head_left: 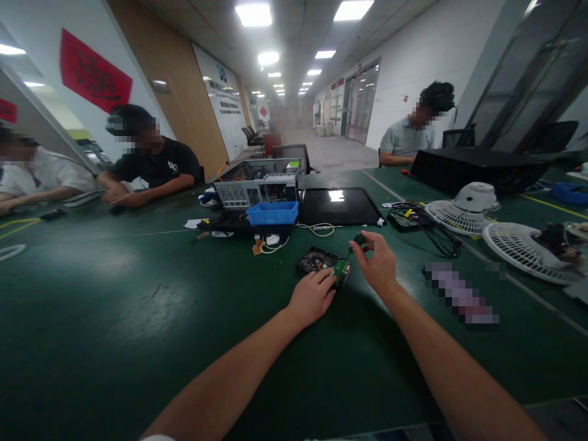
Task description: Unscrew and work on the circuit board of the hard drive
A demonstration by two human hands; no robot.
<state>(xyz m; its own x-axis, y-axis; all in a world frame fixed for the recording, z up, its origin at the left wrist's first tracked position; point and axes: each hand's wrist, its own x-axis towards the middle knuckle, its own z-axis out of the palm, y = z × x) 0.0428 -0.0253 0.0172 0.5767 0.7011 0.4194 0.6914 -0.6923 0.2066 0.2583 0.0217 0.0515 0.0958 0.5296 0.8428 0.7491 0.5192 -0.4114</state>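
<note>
Table (114, 355), green: black panel (337, 211); hard drive (312, 260), in front of panel; white fan parts (475, 199), black cable (449, 250), right of panel.

Rectangular ceiling lights (254, 15) are glowing white overhead, while haze is softening the far corridor (337, 150). Reflections are spreading over the green worktop (114, 343) and glaring off a glossy black panel (340, 212). Wide-angle distortion is stretching the edges; pixel blocks (459, 293) are masking some patches.

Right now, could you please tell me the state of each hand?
Left hand: touching the green circuit board on a dark rectangular hard drive; grip cannot be told.
Right hand: closed, holding a dark green-handled screwdriver.
</note>
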